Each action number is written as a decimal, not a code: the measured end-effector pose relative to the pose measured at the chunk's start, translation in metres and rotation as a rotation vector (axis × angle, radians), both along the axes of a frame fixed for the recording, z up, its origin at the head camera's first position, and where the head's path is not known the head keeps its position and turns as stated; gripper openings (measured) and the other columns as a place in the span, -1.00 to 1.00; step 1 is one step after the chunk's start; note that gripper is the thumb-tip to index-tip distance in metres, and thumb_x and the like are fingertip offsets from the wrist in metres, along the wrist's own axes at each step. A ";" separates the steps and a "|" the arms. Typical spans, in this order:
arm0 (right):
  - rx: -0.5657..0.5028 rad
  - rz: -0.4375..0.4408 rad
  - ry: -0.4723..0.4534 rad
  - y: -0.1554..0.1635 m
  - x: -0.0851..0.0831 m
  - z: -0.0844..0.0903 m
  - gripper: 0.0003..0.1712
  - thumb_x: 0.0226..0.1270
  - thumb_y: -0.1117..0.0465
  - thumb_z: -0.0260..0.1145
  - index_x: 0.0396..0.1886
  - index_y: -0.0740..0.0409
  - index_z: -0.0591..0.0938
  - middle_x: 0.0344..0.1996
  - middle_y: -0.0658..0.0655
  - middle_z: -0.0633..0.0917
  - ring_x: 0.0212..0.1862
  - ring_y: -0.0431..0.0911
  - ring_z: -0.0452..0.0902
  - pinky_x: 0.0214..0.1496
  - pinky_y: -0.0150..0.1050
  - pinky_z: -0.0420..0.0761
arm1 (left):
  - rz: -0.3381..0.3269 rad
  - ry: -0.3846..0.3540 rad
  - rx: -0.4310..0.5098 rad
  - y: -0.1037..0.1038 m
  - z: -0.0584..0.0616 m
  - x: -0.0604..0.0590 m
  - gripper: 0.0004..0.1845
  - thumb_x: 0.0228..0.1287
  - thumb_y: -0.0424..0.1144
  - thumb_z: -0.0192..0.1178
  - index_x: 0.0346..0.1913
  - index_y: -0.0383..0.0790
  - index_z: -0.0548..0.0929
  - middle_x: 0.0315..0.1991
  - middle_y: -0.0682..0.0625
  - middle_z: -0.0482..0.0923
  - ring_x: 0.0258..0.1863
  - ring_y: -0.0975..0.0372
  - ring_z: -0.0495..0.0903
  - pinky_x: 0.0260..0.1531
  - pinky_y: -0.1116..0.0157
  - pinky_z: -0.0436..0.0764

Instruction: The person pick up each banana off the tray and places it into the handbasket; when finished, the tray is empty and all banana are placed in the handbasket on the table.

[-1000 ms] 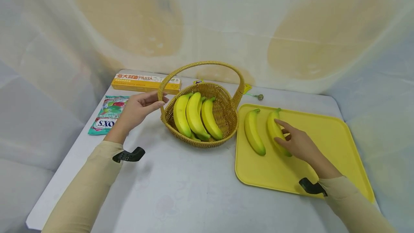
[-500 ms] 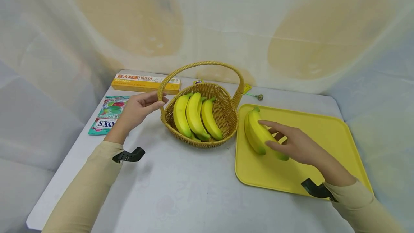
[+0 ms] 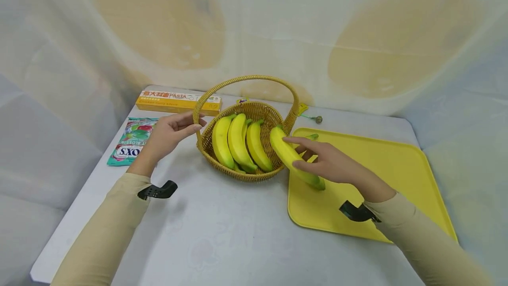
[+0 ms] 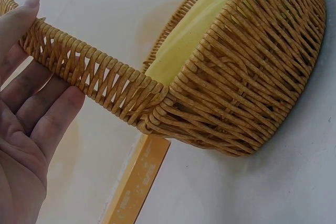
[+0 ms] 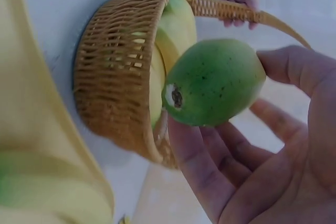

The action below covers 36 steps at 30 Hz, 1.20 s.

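My left hand [image 3: 174, 131] grips the left side of the handle of a wicker basket [image 3: 210, 162]; the left wrist view shows thumb and fingers on either side of the woven handle [image 4: 79, 61]. Several bananas [image 3: 238, 140] lie side by side in the basket. Between thumb and fingers, my right hand [image 3: 329, 162] holds another banana [image 3: 287, 151] at the basket's right rim, above the tray's left edge. Its green tip [image 5: 215, 82] faces the right wrist camera. One more banana [image 3: 314, 137] lies on the yellow tray [image 3: 381, 158], mostly hidden behind the held one.
A pasta box [image 3: 174, 103] lies behind the left hand, and a teal candy bag [image 3: 131, 142] beside the left forearm. Behind the basket's right side lies a small round-headed item [image 3: 317, 119] on a thin stem. Pale fabric walls surround the table [image 3: 222, 233].
My right hand has lifted the right-hand banana off the tray and carried it left, over the other banana, to the basket's rim. The left hand stays on the handle.
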State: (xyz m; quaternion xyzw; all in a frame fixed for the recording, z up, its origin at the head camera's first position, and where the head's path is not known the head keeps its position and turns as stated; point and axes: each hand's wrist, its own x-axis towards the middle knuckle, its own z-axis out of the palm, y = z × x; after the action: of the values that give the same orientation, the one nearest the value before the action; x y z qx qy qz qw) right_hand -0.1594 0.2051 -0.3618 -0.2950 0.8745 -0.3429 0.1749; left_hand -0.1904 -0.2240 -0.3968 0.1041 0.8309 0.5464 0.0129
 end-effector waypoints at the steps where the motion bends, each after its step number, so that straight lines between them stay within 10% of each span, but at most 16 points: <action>1: 0.007 -0.005 -0.003 -0.006 -0.004 -0.001 -0.29 0.49 -0.02 0.32 0.56 -0.25 0.31 0.34 0.04 0.53 0.17 -0.04 0.59 0.08 -0.02 0.64 | -0.003 0.001 0.000 0.000 0.000 0.000 -0.51 0.40 0.04 0.30 0.26 -0.15 0.65 0.03 0.00 0.73 0.05 0.25 0.69 0.17 0.26 0.60; 23: 0.196 -0.002 -0.032 -0.095 -0.072 -0.033 -0.26 0.50 -0.01 0.30 0.58 -0.02 0.29 -0.05 0.17 0.66 -0.31 -0.07 0.50 -0.25 -0.17 0.51 | -0.016 0.005 0.020 0.000 -0.003 -0.001 -0.55 0.40 0.00 0.31 0.23 -0.13 0.67 0.01 0.00 0.74 0.05 0.24 0.69 0.13 0.33 0.60; 36: 0.244 0.010 -0.120 -0.109 -0.080 -0.026 -0.09 0.38 0.03 0.43 0.62 -0.06 0.20 0.02 0.15 0.71 -0.09 -0.09 0.67 -0.09 -0.18 0.65 | -0.016 0.004 0.024 -0.001 -0.001 -0.001 -0.55 0.40 0.00 0.31 0.27 -0.07 0.66 0.02 -0.01 0.74 0.05 0.23 0.69 0.12 0.35 0.61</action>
State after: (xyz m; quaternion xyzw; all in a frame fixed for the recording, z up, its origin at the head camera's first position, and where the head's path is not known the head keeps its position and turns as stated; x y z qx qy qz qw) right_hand -0.2399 0.0962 -0.3880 -0.2548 0.8963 -0.2500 0.2630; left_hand -0.1917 -0.2253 -0.3980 0.1123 0.8233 0.5562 0.0142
